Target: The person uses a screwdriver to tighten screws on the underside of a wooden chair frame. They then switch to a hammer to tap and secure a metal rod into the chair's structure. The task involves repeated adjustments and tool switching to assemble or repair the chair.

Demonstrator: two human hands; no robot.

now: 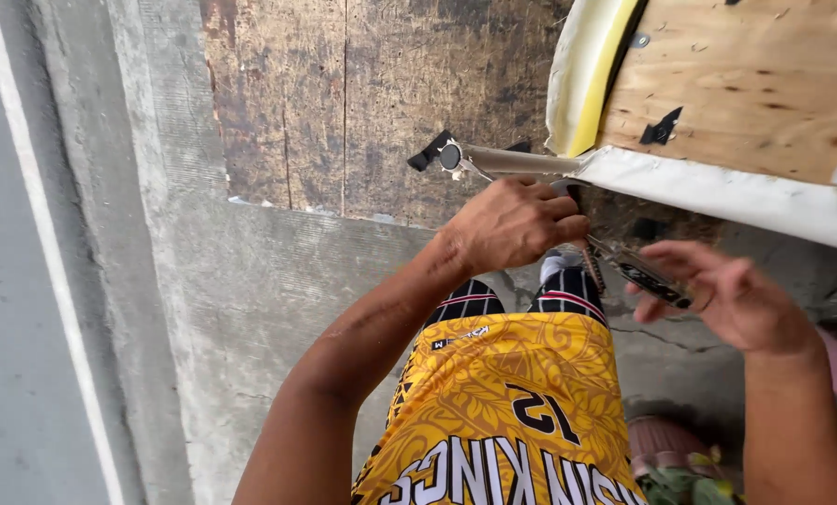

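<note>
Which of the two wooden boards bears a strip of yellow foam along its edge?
The pale plywood board at upper right; the dark stained board behind the left hand has none.

We see a yellow-gold jersey (507, 411) with a leafy tone-on-tone pattern, dark numerals and white lettering edged dark. Shorts (517, 301) are black with thin white checks and a red-white hem stripe. Plywood panel (746, 84) is pale tan; its loose covering (718, 192) off-white, edged with a yellow strip (601, 79). Grey concrete (250, 309), dark-stained brown board (381, 103), white road line (40, 243).
</note>
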